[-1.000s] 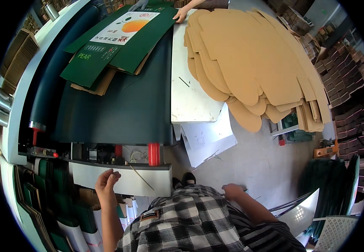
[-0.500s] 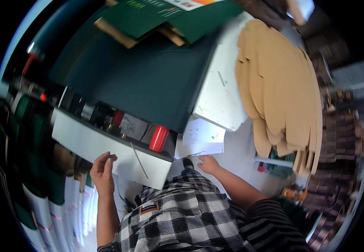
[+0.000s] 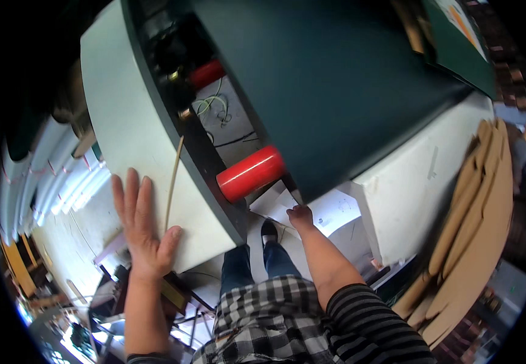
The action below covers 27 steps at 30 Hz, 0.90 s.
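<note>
My left hand (image 3: 141, 233) lies on the white side panel (image 3: 114, 97) of a machine, fingers stretched out and holding nothing. Beside it, a thin tan stick (image 3: 174, 182) rests on the panel. My right hand (image 3: 301, 217) is closed at the near corner of a wide dark green belt (image 3: 342, 103). A small, thin, greyish thing seems to poke up from its fingers, too blurred to name. Between my hands, a red cylinder (image 3: 252, 173) sits at the panel's inner edge.
Stacked brown cardboard sheets (image 3: 478, 212) stand at the right, past a white block-like surface (image 3: 424, 176). Green printed board (image 3: 466, 42) lies at the far right. Loose wires (image 3: 214, 109) show in the gap behind the cylinder. White paper sheets (image 3: 332, 209) lie below the belt.
The view has turned and come closer to the machine. My left hand has gone from raised and curled beside the panel to flat on it. My right hand has moved up to the belt's corner.
</note>
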### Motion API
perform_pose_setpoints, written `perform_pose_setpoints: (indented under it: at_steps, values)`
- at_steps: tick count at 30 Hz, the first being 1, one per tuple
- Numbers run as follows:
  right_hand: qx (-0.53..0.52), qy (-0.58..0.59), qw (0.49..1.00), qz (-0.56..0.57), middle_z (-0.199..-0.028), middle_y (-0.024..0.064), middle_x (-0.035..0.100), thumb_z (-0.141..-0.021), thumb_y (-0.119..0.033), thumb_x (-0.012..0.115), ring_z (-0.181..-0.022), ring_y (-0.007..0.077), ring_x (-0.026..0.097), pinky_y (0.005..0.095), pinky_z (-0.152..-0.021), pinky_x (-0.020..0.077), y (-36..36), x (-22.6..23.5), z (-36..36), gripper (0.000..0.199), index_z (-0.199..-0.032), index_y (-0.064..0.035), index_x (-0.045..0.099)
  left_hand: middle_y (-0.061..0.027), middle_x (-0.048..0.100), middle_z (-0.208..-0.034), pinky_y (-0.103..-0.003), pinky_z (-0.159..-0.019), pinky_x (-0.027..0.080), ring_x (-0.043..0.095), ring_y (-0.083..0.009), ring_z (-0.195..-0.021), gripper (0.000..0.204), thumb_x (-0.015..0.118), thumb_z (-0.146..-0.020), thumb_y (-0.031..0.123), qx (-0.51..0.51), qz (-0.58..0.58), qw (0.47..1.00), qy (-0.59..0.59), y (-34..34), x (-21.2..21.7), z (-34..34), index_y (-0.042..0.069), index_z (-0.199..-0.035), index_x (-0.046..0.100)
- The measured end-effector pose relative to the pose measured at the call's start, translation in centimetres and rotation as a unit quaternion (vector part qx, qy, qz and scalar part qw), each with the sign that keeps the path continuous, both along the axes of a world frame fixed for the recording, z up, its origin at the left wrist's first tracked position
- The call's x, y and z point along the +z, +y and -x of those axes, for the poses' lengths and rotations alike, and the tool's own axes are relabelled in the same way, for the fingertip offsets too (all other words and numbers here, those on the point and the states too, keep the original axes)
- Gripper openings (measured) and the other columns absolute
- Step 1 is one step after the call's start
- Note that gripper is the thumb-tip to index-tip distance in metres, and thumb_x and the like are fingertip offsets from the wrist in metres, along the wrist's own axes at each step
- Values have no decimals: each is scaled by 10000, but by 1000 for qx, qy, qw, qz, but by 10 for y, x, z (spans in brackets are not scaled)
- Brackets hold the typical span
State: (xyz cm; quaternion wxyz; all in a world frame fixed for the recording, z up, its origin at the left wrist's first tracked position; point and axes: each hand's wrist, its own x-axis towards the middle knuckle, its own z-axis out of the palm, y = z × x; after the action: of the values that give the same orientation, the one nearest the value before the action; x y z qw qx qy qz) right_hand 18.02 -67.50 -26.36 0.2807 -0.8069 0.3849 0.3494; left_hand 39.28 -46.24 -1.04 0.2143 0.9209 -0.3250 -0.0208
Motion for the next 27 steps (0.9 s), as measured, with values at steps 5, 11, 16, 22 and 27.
perform_pose_setpoints:
  at_steps: [5,11,16,22,27]
  values:
    - [95,-66,990,81,-714,136,550,-692,-276,413,-688,297,516,367,-643,402,-12,-109,35,272,-632,-56,561,-142,276,-1203,-441,-925,92,126,-312,-1158,611,462,-623,424,8,19,1000,-6,-4,1,0,69,-1114,389]
    - [155,80,984,34,-750,134,541,-670,-282,461,-740,288,510,377,-667,402,-19,-168,22,270,-731,-34,548,-137,259,-1204,-451,-911,185,170,-270,-1150,656,429,-589,519,92,40,995,-7,-8,1,10,124,-1111,394]
    - [264,139,954,-27,-780,133,533,-652,-287,501,-783,280,504,385,-686,402,2,-143,55,318,-814,-16,537,-144,229,-1218,-407,-895,237,215,-249,-1135,759,393,-595,606,173,10,985,-11,-13,6,15,99,-1156,320]
    - [-87,14,976,198,-736,161,550,-622,-146,460,-720,282,537,341,-626,437,-43,-176,52,158,-677,-27,548,-146,280,-1193,-413,-900,232,263,-267,-1113,729,448,-577,553,82,124,989,-27,-7,0,4,64,-1114,379]
    - [-73,-62,970,223,-704,149,555,-616,-185,482,-677,284,536,355,-595,430,-46,-69,41,175,-657,-36,564,-162,265,-1206,-367,-936,97,177,-252,-1153,695,416,-630,495,21,27,998,-58,5,14,3,2,-1117,360]
